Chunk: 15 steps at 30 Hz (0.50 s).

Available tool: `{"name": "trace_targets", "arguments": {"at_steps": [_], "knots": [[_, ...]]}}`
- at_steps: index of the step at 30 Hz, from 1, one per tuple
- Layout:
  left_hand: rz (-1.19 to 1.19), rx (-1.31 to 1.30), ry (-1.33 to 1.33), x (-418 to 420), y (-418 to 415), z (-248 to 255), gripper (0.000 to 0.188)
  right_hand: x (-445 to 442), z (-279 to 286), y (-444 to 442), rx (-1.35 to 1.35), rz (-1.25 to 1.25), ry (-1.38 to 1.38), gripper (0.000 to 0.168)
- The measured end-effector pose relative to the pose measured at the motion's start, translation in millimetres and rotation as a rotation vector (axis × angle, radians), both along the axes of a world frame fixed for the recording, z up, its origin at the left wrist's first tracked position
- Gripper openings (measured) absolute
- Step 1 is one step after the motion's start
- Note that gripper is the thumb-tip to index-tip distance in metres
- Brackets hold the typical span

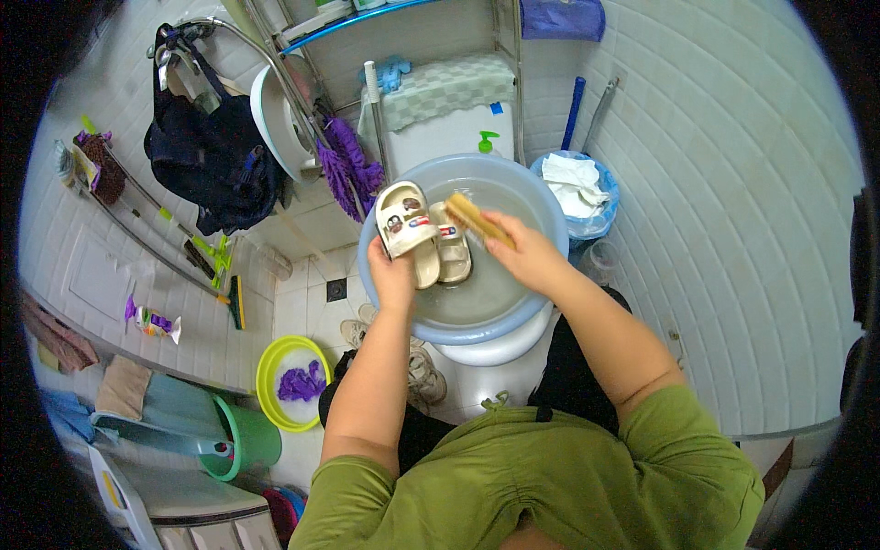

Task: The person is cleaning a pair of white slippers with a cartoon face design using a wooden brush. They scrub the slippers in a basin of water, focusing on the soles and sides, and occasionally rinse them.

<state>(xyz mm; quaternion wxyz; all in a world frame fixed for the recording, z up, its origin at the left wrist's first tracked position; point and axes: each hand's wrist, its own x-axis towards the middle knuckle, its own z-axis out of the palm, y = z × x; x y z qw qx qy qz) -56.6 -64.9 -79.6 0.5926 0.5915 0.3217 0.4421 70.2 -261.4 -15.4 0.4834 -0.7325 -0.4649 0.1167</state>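
Before me stands a large light-blue plastic basin [550, 206] holding cloudy water [467, 302]. My left hand [394, 278] grips a cream slide sandal [407, 227] over the basin's left side, its strap with decorations turned up. The matching sandal [454, 258] lies in the basin just right of it, partly hidden behind the held one. In my right hand [526, 251] is a yellowish scrubbing brush [479, 220], slanted above the second sandal's upper end. Whether the bristles touch that sandal I cannot tell.
Behind the basin is a toilet tank [447, 130] with a green pump top [487, 141]. A lined waste bin [577, 220] stands right. At lower left are a yellow-green basin [265, 375] with purple cloth and a green bucket [261, 440]. Shoes [425, 378] lie near my feet.
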Motion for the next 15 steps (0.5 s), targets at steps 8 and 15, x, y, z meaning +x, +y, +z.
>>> {"name": "trace_targets", "arguments": {"at_steps": [8, 15], "knots": [[-0.274, -0.301, -0.24, -6, -9, 13, 0.057, -34, 13, 11, -0.362, 0.108, -0.098, 0.049], [-0.515, -0.422, -0.227, -10, -19, 23, 0.047, -32, 0, 52, -0.226, 0.017, -0.106, 0.045]]}}
